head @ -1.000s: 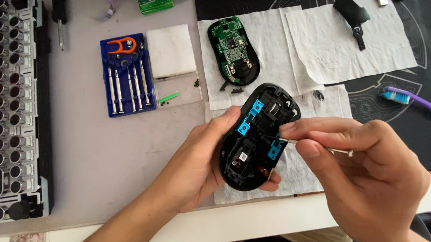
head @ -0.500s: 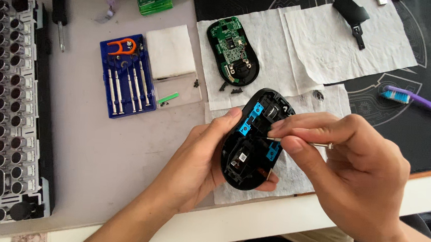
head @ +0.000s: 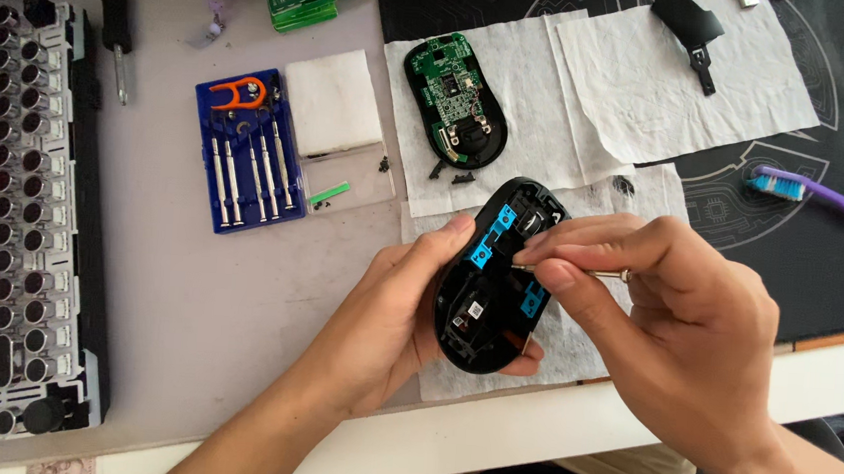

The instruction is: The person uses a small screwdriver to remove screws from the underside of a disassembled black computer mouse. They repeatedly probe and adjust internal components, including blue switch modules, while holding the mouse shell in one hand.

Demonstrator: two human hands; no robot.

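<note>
Near the table's front edge, on a white tissue (head: 571,349), the left hand (head: 392,323) cradles an opened black mouse shell (head: 493,276) from below, palm up, thumb pressed along its left rim and fingertips curling under its lower end. Right of the shell, the right hand (head: 671,321) arches over it, wrist bent, thumb and forefinger pinched tight on a thin metal screwdriver (head: 576,272) whose tip lies inside the shell beside a blue plastic piece. Beyond the shell lies a green circuit board (head: 455,97); to the board's left sits a blue screwdriver case (head: 246,153).
</note>
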